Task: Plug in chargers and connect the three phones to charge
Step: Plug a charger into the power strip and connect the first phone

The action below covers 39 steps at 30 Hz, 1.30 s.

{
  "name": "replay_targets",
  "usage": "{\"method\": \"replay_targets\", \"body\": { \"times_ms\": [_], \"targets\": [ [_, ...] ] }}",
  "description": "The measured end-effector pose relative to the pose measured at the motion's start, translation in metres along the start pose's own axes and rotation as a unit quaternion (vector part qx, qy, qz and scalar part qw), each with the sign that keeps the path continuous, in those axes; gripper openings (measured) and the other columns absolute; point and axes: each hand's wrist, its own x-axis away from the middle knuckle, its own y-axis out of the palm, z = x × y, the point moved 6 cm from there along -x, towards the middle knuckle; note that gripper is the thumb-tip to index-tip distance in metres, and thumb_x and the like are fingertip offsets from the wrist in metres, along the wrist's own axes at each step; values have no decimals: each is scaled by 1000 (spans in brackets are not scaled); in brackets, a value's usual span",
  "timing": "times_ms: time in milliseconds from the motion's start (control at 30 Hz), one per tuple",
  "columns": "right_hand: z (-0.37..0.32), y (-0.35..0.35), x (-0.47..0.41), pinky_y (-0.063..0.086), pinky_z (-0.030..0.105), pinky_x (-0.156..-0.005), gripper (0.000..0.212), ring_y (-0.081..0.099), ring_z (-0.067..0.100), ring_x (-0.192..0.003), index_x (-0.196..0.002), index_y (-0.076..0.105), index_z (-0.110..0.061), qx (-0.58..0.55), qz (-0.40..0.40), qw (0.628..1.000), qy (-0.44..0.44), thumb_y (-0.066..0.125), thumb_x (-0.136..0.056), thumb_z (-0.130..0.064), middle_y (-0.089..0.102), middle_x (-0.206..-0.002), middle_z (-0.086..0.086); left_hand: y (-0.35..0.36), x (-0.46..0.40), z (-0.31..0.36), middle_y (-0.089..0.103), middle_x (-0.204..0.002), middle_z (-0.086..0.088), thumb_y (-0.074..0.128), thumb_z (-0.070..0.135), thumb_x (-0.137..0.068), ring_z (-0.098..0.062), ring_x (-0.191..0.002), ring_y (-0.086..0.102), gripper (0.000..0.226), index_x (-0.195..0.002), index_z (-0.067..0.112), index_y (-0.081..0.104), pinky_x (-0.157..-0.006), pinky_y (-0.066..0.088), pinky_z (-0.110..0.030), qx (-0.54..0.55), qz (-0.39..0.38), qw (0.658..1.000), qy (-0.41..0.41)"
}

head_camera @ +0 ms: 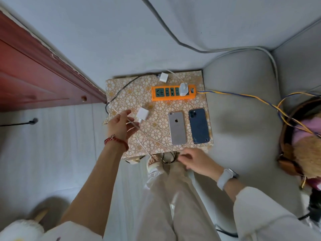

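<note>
An orange power strip (157,98) lies at the back of a small patterned table (156,117), with one white charger (183,88) plugged into it. A second white charger (163,77) lies loose behind the strip. My left hand (119,126) pinches a white cable just below a third white charger (142,114), which hangs at the cable's end. A silver phone (177,127) and a dark blue phone (198,126) lie face down side by side on the table. My right hand (196,161) holds a cable end at the table's front edge; which cable I cannot tell.
A grey sofa cushion (243,101) adjoins the table on the right. The strip's blue-yellow cord (243,97) runs right toward a basket (291,136) with a soft toy. A red-brown wooden door (34,75) stands at left. My legs and slipper are below the table.
</note>
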Motion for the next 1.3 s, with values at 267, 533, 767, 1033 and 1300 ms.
{"method": "replay_targets", "body": {
  "times_ms": [267,533,767,1033,1300],
  "targets": [
    [35,-77,10,44,35,-69,40,54,35,-87,-91,64,-11,159,269,931,187,46,-88,-47,59,-96,16,-40,-4,-42,49,-42,1,44,28,-92,-17,-45,51,38,-58,15,52,-60,53,-34,-306,82,948,38],
    [31,-84,-11,57,32,-71,16,63,21,-76,-80,49,-7,-786,226,569,80,36,-88,0,57,-82,10,-34,13,-74,60,-66,-11,38,29,-95,-29,-68,57,30,-101,13,62,-61,44,-30,-557,-11,819,135],
    [67,-122,-4,38,15,-44,27,39,8,-33,-86,56,-22,-519,353,774,81,37,-93,-39,36,-40,-9,-43,10,-108,63,-115,-15,34,26,-94,-34,-97,61,36,-126,17,47,-86,50,-39,-642,-34,766,15],
    [88,-75,-3,41,17,-36,28,45,15,-41,-118,49,-14,-275,250,922,108,33,-96,-7,46,-59,5,39,23,-122,66,-102,-10,34,52,-88,-27,-89,59,49,-98,13,61,-73,45,-33,-806,-159,570,0],
    [117,-51,-3,53,52,-72,33,62,39,-73,-98,52,-7,-123,280,936,175,26,-98,-27,61,-80,14,154,3,-145,51,-124,-14,41,27,-91,-30,-112,49,36,-122,10,48,-89,45,-42,-660,-159,720,148]
  ]
}}
